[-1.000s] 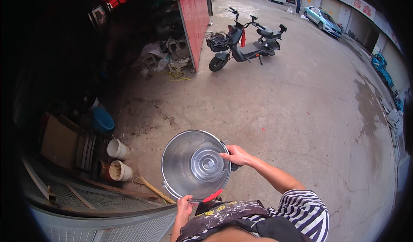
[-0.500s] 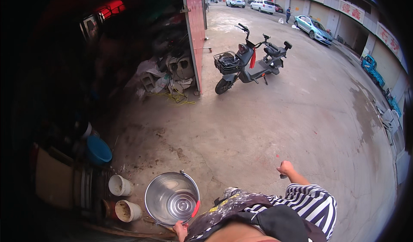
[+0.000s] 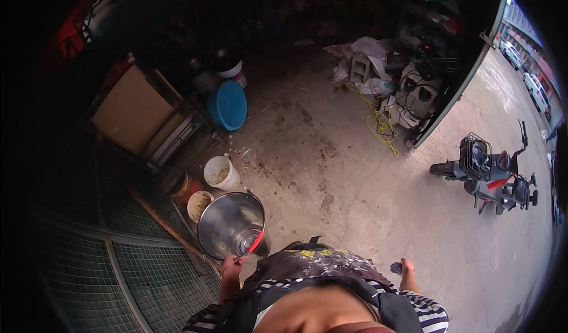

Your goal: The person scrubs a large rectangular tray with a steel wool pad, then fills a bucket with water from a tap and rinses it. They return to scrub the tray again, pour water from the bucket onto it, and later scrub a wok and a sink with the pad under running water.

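A shiny metal bucket (image 3: 220, 229) with a red grip on its wire handle hangs low at my left side, its mouth tilted toward me. My left hand (image 3: 231, 264) is closed at its near rim, beside the handle's end. Out to the right, my right hand (image 3: 407, 266) is closed around a small dark grey, speckled clump (image 3: 396, 268), whose exact kind is too small to make out. A stained dark apron (image 3: 319, 266) with pale splashes covers my front between the two hands.
Two white tubs (image 3: 223, 173) stand just beyond the bucket, with a blue basin (image 3: 229, 105) behind them. Wire mesh panels (image 3: 160, 280) run along the left. Concrete blocks (image 3: 361, 68) and a yellow cord (image 3: 378, 123) lie near the open door (image 3: 461, 90). An electric scooter (image 3: 494, 173) is parked at right.
The view has swung left, so the scooter and door now appear farther right, and the mesh panels have come into sight. The bucket stays in my left hand, the clump in my right.
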`<action>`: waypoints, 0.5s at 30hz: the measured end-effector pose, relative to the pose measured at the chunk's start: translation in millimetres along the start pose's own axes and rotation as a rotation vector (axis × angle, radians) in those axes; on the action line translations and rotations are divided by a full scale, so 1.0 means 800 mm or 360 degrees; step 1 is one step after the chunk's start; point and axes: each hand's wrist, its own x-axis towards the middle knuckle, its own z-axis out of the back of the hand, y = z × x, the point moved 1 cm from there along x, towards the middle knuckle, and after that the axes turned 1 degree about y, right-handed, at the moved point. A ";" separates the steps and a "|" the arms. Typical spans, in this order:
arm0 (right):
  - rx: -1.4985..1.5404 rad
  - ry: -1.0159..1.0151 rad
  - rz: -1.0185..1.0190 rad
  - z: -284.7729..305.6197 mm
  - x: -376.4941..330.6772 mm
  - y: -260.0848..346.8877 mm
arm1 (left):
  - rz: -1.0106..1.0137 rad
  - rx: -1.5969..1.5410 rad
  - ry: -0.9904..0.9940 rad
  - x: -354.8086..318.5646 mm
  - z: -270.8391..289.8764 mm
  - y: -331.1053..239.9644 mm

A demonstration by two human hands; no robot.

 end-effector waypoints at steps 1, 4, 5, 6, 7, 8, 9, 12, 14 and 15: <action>-0.0595 -0.0012 0.0374 -0.003 0.042 0.060 | 0.0295 -0.0092 0.0047 0.013 -0.056 -0.002; -0.1738 -0.0010 0.1168 -0.178 -0.041 0.266 | -0.0369 0.0359 0.0215 0.016 -0.111 -0.034; -0.1826 0.0063 0.1266 -0.227 -0.078 0.328 | 0.0029 -0.0146 0.0070 0.015 -0.158 -0.059; -0.1779 0.0183 0.1422 -0.278 -0.099 0.375 | -0.0048 -0.0096 0.0150 0.035 -0.178 -0.076; -0.1512 0.0350 0.1469 -0.318 -0.082 0.411 | -0.0120 -0.0030 0.0247 0.068 -0.199 -0.092; -0.1225 0.0585 0.1394 -0.358 -0.114 0.449 | -0.0200 0.0039 0.0318 0.091 -0.210 -0.111; -0.1006 0.0729 0.1297 -0.386 -0.096 0.475 | -0.0418 0.0225 0.0286 0.115 -0.227 -0.124; -0.0459 0.0629 0.0885 -0.433 -0.067 0.523 | -0.0448 -0.0240 -0.0020 0.169 -0.355 -0.176; -0.1515 0.0339 0.1235 -0.428 0.003 0.524 | -0.0567 -0.0187 -0.0026 0.214 -0.415 -0.213; -0.2344 0.0181 0.1229 -0.449 -0.044 0.537 | -0.0624 -0.0157 0.0016 0.216 -0.435 -0.236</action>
